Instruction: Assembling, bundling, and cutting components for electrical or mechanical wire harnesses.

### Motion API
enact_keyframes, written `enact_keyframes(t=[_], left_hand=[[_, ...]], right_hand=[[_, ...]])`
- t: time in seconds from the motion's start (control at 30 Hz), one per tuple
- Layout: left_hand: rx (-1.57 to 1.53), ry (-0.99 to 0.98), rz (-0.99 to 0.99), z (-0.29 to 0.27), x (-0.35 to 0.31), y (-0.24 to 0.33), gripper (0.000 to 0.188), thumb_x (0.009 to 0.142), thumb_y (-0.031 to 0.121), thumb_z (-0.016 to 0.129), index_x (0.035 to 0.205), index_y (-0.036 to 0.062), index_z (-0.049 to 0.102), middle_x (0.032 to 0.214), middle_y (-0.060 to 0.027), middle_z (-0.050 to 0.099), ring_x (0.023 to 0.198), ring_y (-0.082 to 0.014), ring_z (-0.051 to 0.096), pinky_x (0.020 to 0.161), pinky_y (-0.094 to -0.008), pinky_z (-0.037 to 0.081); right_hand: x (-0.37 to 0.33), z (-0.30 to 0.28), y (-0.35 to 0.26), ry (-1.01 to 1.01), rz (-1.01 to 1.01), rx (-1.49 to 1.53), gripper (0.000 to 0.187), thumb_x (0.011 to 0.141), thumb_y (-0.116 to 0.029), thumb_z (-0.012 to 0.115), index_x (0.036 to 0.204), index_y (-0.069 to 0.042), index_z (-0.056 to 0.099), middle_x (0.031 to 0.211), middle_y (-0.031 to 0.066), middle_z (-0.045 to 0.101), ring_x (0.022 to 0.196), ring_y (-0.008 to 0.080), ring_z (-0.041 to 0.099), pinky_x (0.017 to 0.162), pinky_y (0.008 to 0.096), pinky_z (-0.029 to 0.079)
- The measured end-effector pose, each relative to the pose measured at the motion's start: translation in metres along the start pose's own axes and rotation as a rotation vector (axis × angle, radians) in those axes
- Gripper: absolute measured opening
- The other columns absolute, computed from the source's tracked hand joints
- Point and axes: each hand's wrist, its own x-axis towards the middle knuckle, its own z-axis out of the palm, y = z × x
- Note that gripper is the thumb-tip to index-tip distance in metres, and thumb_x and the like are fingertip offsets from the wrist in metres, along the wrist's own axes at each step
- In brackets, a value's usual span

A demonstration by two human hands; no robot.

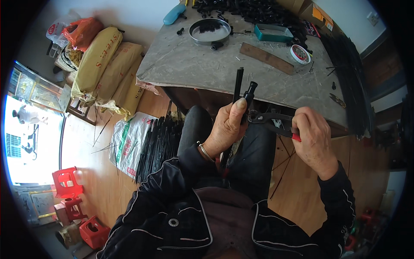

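Observation:
My left hand (228,123) is closed around a slim black rod (239,82) and a shorter black tubular piece with a flared end (250,90). Both stick up past the thumb, and the rod's lower end shows below my wrist. My right hand (312,136) grips a pair of pliers (274,121) with dark arms and red handle ends. The pliers' head reaches the fingers of my left hand, beside the black tubular piece. What lies between the jaws is hidden. Both hands are above my lap, in front of the table's near edge.
On the grey table (185,64) are a round metal tray (192,38), a teal tray (258,36), a flat brown bar (267,58), a white tub (297,55) and a black parts pile (258,9). Black rods (157,146) lie left of my legs, near yellow sacks (95,62).

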Motion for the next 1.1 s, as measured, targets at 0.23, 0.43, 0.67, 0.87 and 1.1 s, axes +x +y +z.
enact_keyframes(t=[0.23,0.43,0.67,0.87,1.1], left_hand=[[-0.125,-0.318,-0.151,-0.016,-0.006,0.006,0.062,0.095,0.066,0.034,0.087,0.0069,0.053,0.054,0.0033,0.04,0.043,-0.0047,0.034,0.041,-0.0217,0.026],[-0.046,-0.135,-0.001,-0.02,-0.001,-0.008,0.057,0.094,0.061,0.045,0.093,0.0052,0.056,0.062,0.0018,0.045,0.047,-0.0056,0.039,0.041,-0.0216,0.029],[-0.012,0.035,0.082,-0.009,0.003,-0.011,0.05,0.089,0.057,0.058,0.093,0.0065,0.055,0.057,0.0022,0.045,0.041,-0.0068,0.042,0.038,-0.0225,0.033],[0.0,0.136,0.109,-0.006,0.007,-0.011,0.035,0.088,0.043,0.068,0.088,0.0088,0.057,0.057,0.0032,0.047,0.04,-0.007,0.042,0.036,-0.0228,0.033],[0.016,0.162,0.12,0.001,0.009,-0.01,0.03,0.087,0.036,0.071,0.082,0.0098,0.057,0.056,0.0038,0.048,0.038,-0.0068,0.042,0.035,-0.0227,0.032]], right_hand=[[-0.046,0.058,0.012,-0.017,0.069,0.444,0.034,0.065,0.01,0.071,0.083,-0.005,0.045,0.083,0.0122,0.057,0.065,0.0296,0.058,0.055,0.036,0.045],[-0.03,0.046,-0.002,0.059,0.163,0.292,0.044,0.057,0.006,0.074,0.09,-0.008,0.048,0.089,0.011,0.058,0.078,0.0315,0.059,0.069,0.0381,0.047],[-0.013,0.024,-0.02,0.067,0.142,0.066,0.056,0.057,0.005,0.075,0.103,-0.011,0.049,0.103,0.0064,0.053,0.098,0.0282,0.053,0.091,0.044,0.036],[-0.02,0.023,-0.04,0.023,0.264,0.076,0.049,0.061,0.005,0.075,0.101,-0.01,0.051,0.099,0.0063,0.053,0.094,0.0275,0.055,0.084,0.0416,0.04],[-0.042,0.047,-0.05,0.096,0.307,0.279,0.039,0.069,0.009,0.072,0.1,-0.005,0.052,0.085,0.0095,0.059,0.074,0.025,0.062,0.062,0.0334,0.05]])
